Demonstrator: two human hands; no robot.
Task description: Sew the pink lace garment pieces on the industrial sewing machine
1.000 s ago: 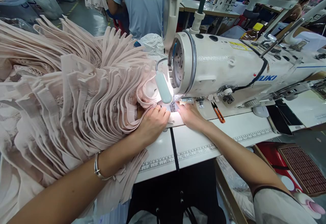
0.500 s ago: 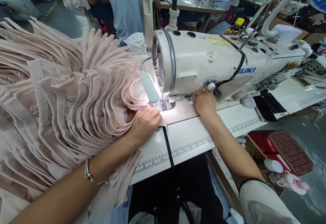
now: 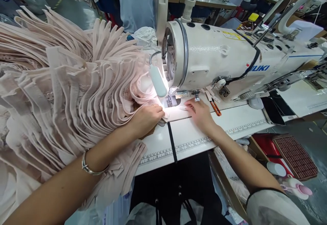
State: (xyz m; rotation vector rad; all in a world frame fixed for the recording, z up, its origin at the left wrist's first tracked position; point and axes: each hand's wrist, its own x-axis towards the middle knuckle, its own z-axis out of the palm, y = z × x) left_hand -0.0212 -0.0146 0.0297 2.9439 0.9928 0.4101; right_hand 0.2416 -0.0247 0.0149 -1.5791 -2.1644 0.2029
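My left hand (image 3: 149, 117) is closed on the edge of a pale pink garment (image 3: 143, 88), just left of the needle area of a white sewing machine (image 3: 204, 54). Right of the presser foot (image 3: 169, 101), my right hand (image 3: 200, 114) is low over the machine bed, slightly blurred. Its thumb and fingers pinch a small pale strip (image 3: 183, 108); what kind of strip is unclear. Behind that hand lie orange-handled snips (image 3: 216, 108) and several small pale pieces (image 3: 208, 93). A lit lamp (image 3: 158, 81) hangs by the needle and hides part of the garment.
A large heap of pale pink garments (image 3: 76, 92) covers the left side. Along the table's front edge runs a printed ruler (image 3: 189, 146), crossed by a black strip (image 3: 172, 141). A dark phone-like slab (image 3: 273, 110) lies right. Beyond the machine is a person in blue (image 3: 134, 3).
My right hand has moved left from under the machine arm toward the needle, uncovering the snips and pale pieces. My left hand stays on the garment. The whole view has shifted slightly.
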